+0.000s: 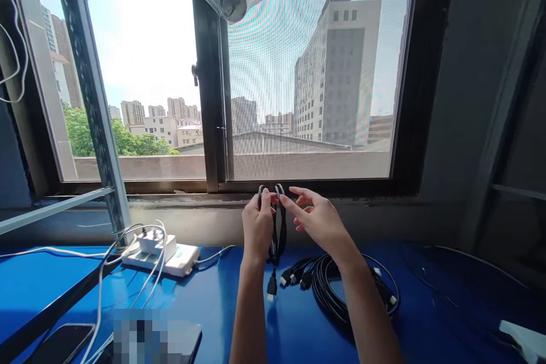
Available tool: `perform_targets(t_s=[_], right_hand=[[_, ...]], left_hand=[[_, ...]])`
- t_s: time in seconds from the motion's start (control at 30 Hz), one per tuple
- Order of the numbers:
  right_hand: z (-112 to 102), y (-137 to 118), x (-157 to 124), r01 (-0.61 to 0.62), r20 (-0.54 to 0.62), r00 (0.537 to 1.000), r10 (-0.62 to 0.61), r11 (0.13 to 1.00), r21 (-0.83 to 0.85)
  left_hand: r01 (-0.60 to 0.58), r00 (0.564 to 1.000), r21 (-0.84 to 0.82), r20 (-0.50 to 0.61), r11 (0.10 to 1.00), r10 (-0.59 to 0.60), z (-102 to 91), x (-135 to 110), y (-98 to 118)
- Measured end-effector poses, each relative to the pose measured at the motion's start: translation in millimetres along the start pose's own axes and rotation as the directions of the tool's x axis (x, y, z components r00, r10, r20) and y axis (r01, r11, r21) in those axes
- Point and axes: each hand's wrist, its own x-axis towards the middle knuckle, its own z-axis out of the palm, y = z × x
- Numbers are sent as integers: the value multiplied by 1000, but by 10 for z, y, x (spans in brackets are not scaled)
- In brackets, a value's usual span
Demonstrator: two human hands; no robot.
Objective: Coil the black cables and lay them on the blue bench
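Observation:
My left hand [257, 224] is closed around a folded black cable [279, 227], held upright above the blue table [222, 313]. The cable's loops stick out above my fist and its plug end [272, 286] hangs down below. My right hand [318, 217] is beside it with fingers spread, the index fingertip touching the top loop of the cable. A pile of coiled black cables [330, 284] with several plugs lies on the table under my right forearm.
A white power strip [164, 253] with chargers and white wires sits at the left. Two phones [60, 344] lie at the near left edge. A metal rack post [91, 96] stands at the left. A window is straight ahead behind the hands. A white object [526, 338] lies at the right corner.

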Motion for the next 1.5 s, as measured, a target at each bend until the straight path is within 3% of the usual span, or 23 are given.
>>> perform_targets(t_s=[0.07,0.17,0.3,0.43,0.6,0.77,0.93,1.1,1.2,1.3,1.43,1.5], right_hand=[[-99,10,-5,1,15,1000,-1,1000,-6],[-189,31,-39,-18,194,981,18,1000,1],[-123,94,-63,-101,336,928,164,975,-199],[61,168,-8,-109,264,942,205,936,-336],[190,260,49,-113,60,987,148,912,-394],[275,559,77,-172,167,955,245,916,-361],[396,805,119,-229,258,915,311,925,-302],[315,667,229,-223,301,921,249,967,-119],[166,499,269,-144,191,972,134,989,37],[13,406,278,-51,11,999,50,987,153],[-143,456,296,61,-202,979,-17,974,217],[-197,504,309,104,-286,958,-36,969,225]], left_hand=[[2,1000,-20,25,1000,-2,-11,3,-1],[35,993,-107,117,994,-22,-17,1,-3],[-80,988,-96,127,992,92,-4,-13,-10],[-154,976,-91,142,984,166,-47,-45,54],[-98,979,-134,165,986,119,-163,-114,171],[-100,978,-113,173,989,119,-192,-152,231],[-132,989,-103,51,986,138,-219,-194,318],[-213,976,-109,-78,971,205,-324,-232,372],[-213,953,-130,-247,968,176,-371,-240,398],[-198,880,-180,-465,964,94,-407,-241,429],[-222,765,-298,-644,928,-24,-483,-226,454],[-233,757,-379,-648,895,-77,-523,-208,450]])
